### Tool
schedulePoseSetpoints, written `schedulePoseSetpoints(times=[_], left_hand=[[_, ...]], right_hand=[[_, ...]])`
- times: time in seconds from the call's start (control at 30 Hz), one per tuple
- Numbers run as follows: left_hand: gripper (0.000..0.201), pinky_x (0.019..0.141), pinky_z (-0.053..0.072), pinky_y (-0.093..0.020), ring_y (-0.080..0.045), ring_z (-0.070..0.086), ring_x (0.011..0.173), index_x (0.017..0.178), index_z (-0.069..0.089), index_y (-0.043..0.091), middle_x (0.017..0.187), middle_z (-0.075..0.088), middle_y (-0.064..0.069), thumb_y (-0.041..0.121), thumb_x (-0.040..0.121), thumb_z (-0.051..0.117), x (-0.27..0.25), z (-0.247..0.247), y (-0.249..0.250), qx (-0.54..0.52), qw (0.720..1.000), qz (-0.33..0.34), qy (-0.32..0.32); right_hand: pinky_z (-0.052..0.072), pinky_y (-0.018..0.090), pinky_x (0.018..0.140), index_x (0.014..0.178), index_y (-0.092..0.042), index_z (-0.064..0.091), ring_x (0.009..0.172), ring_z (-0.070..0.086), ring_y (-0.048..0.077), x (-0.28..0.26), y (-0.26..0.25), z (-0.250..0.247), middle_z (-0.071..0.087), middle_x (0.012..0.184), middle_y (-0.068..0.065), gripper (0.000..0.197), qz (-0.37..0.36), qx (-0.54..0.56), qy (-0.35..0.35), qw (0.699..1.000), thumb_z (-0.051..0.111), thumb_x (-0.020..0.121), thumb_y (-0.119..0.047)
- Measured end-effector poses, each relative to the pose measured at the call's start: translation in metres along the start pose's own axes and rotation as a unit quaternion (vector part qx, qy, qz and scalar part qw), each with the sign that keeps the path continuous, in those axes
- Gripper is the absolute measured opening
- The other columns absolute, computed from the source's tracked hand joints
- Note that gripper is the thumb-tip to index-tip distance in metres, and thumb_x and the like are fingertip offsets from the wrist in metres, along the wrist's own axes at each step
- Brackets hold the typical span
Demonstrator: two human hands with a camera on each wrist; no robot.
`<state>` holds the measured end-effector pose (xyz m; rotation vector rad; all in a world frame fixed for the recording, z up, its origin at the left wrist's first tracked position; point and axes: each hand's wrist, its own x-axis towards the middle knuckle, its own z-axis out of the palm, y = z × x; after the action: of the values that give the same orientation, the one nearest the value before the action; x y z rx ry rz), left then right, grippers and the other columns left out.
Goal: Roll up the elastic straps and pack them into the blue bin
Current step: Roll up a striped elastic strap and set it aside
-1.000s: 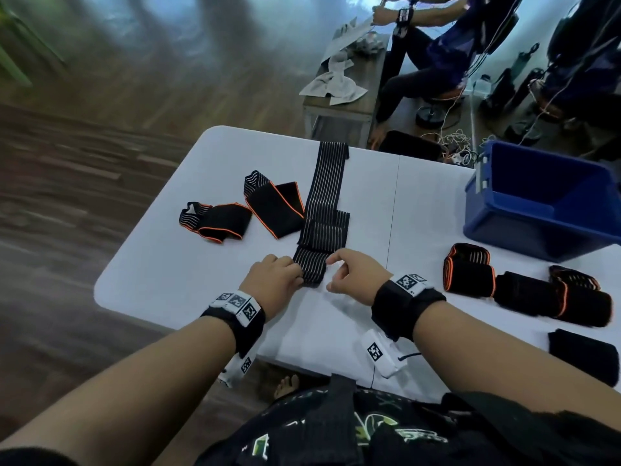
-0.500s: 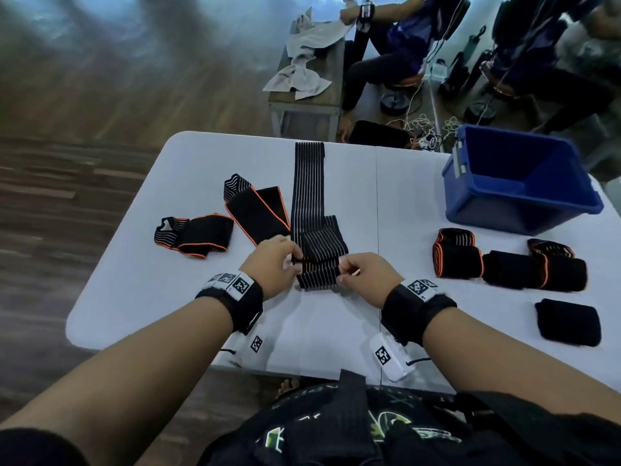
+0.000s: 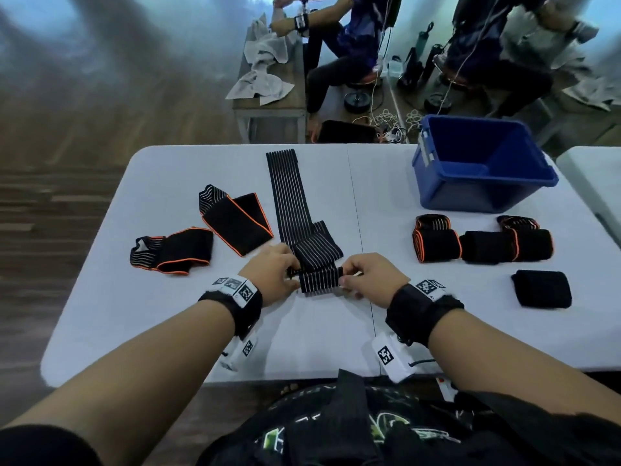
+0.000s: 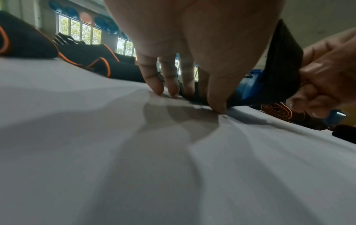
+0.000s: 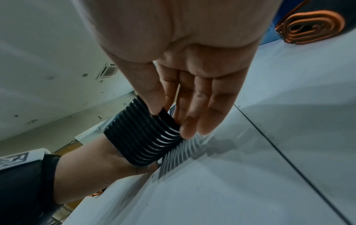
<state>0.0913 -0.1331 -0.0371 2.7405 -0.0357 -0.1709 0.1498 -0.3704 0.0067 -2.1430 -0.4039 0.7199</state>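
Observation:
A long black elastic strap with white stripes (image 3: 288, 193) lies down the middle of the white table (image 3: 134, 314). Its near end is turned over into a short roll (image 3: 321, 280) (image 5: 142, 137). My left hand (image 3: 274, 274) pinches the roll's left end and my right hand (image 3: 368, 279) pinches its right end. In the left wrist view my left fingertips (image 4: 216, 108) press down on the table by the strap. The blue bin (image 3: 477, 163) stands open at the far right with no straps visible inside.
Two loosely folded orange-edged straps (image 3: 173, 250) (image 3: 237, 218) lie left of the striped strap. Several rolled straps (image 3: 435, 242) (image 3: 505, 245) (image 3: 541, 289) sit to the right, in front of the bin. Other people sit at a bench beyond the table.
Both hands have folded the strap's near end over and begun rolling it, and the roll has grown tighter. The camera view shifted, so the table sits more squarely ahead.

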Motion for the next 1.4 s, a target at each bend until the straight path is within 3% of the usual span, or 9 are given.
schedulePoseSetpoints(times=[0.27,0.5,0.6,0.83,1.0,1.13,1.23,1.3,1.4], left_hand=[[0.010,0.081,0.053,-0.032,-0.015,0.065,0.085,0.095,0.067,0.023,0.088,0.069,0.008,0.015,0.091,0.063,0.008,-0.031,0.005,-0.104,0.990,-0.040,0.090],[0.025,0.076,0.044,-0.021,-0.010,0.058,0.078,0.090,0.074,0.021,0.085,0.063,0.011,0.001,0.088,0.059,0.043,-0.174,0.036,-0.117,0.968,0.003,0.222],[0.023,0.071,0.045,-0.014,-0.003,0.060,0.072,0.093,0.077,0.020,0.079,0.065,0.014,0.002,0.090,0.063,0.056,-0.240,0.055,-0.122,0.958,0.021,0.260],[0.030,0.080,0.059,-0.035,-0.022,0.072,0.079,0.083,0.073,0.036,0.079,0.073,0.008,0.007,0.091,0.068,0.069,-0.347,0.093,-0.162,0.930,0.054,0.324],[0.029,0.079,0.059,-0.041,-0.026,0.071,0.079,0.084,0.073,0.032,0.083,0.074,-0.004,0.005,0.092,0.065,0.065,-0.371,0.114,-0.132,0.929,0.058,0.341],[0.035,0.082,0.058,-0.041,-0.018,0.070,0.080,0.078,0.070,0.038,0.080,0.070,0.011,0.006,0.091,0.063,0.065,-0.367,0.119,-0.106,0.939,0.038,0.324],[0.040,0.085,0.058,-0.040,-0.020,0.070,0.087,0.078,0.069,0.037,0.091,0.073,0.005,0.001,0.092,0.057,0.062,-0.356,0.127,-0.111,0.944,0.034,0.309],[0.040,0.082,0.057,-0.036,-0.020,0.069,0.087,0.082,0.070,0.033,0.095,0.073,0.000,-0.001,0.093,0.053,0.062,-0.348,0.135,-0.124,0.947,0.034,0.295],[0.039,0.077,0.057,-0.038,-0.023,0.068,0.080,0.078,0.069,0.033,0.082,0.071,0.006,0.000,0.092,0.054,0.065,-0.335,0.144,-0.149,0.946,0.030,0.287]], right_hand=[[0.059,0.042,0.070,0.088,-0.004,0.066,0.069,0.064,0.019,-0.003,-0.009,-0.009,0.071,0.082,0.017,0.005,-0.012,0.023,0.035,0.999,0.065,0.091,-0.009],[0.054,0.021,0.065,0.094,-0.010,0.068,0.071,0.063,0.008,0.017,-0.105,-0.072,0.071,0.084,0.009,0.007,-0.152,0.053,0.133,0.978,0.061,0.095,-0.008],[0.058,0.029,0.066,0.093,-0.012,0.067,0.073,0.065,0.020,0.022,-0.158,-0.106,0.071,0.087,0.013,0.007,-0.209,0.052,0.168,0.962,0.060,0.095,-0.011],[0.059,0.042,0.075,0.090,-0.022,0.068,0.074,0.062,0.015,0.015,-0.249,-0.179,0.071,0.092,0.017,0.009,-0.290,0.089,0.230,0.925,0.065,0.095,-0.015],[0.059,0.040,0.061,0.097,-0.005,0.068,0.064,0.060,0.017,0.001,-0.274,-0.207,0.068,0.088,0.018,0.009,-0.262,0.080,0.211,0.938,0.061,0.096,-0.011],[0.055,0.037,0.058,0.080,-0.012,0.062,0.065,0.058,0.020,0.000,-0.270,-0.225,0.061,0.080,0.010,0.016,-0.253,0.053,0.260,0.930,0.057,0.095,-0.015],[0.056,0.049,0.057,0.080,-0.016,0.056,0.066,0.059,0.027,0.004,-0.257,-0.233,0.057,0.082,0.015,0.016,-0.244,0.103,0.237,0.935,0.054,0.094,-0.023],[0.055,0.057,0.062,0.083,-0.014,0.055,0.068,0.057,0.028,0.005,-0.248,-0.231,0.053,0.081,0.015,0.019,-0.241,0.113,0.201,0.943,0.053,0.091,-0.031],[0.049,0.049,0.073,0.090,-0.007,0.055,0.075,0.051,0.024,0.006,-0.238,-0.216,0.052,0.085,0.010,0.037,-0.239,0.139,0.125,0.953,0.056,0.082,-0.043]])
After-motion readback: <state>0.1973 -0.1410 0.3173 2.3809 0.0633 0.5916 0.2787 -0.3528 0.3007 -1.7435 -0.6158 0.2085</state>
